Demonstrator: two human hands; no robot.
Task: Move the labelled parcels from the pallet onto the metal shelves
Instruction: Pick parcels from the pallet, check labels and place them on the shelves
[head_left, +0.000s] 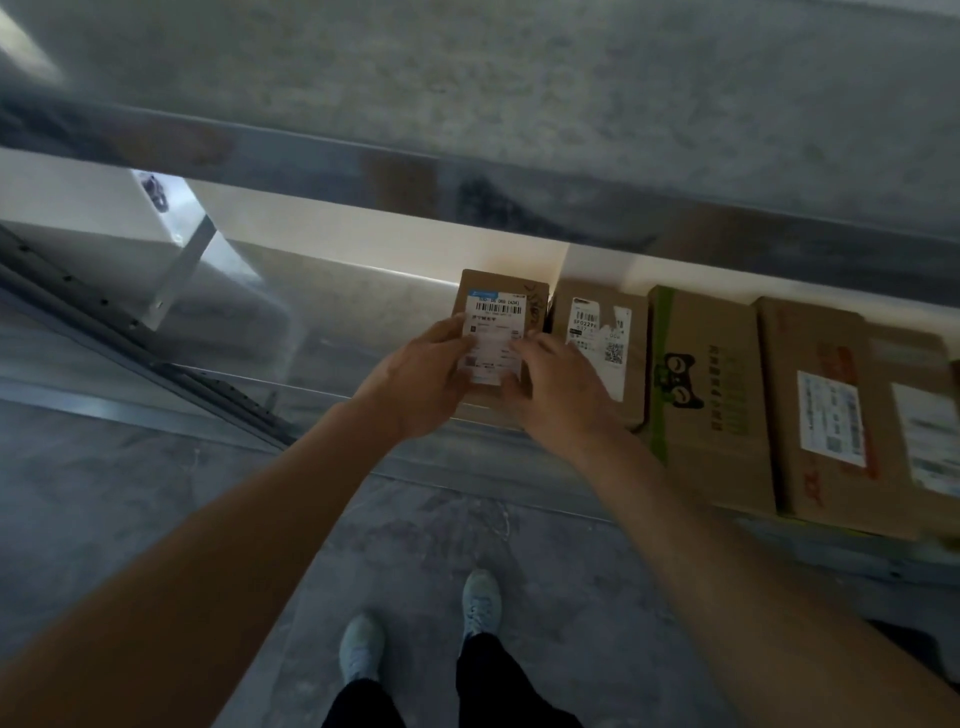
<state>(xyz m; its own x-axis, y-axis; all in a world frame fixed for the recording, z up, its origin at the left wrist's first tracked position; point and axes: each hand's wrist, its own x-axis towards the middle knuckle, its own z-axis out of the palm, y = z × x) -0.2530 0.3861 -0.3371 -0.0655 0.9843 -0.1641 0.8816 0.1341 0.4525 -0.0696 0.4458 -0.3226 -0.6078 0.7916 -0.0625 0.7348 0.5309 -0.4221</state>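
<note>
Left hand (415, 371) grips the near-left edge of the small labelled parcel (498, 332), thumb on its label. Right hand (558, 387) lies on the near-right corner; I can't tell how far its fingers curl round. Parcel sits low on the metal shelf (291, 332), I'd say being set down. Just right of the hands: a second labelled parcel (597, 338), then the green-printed box (696, 384), then two more boxes (852, 415), blurred. So four look shelved, this is the fifth. Shelf left of the hands shows bare. Pallet's out of frame, so I can't count what's left.
</note>
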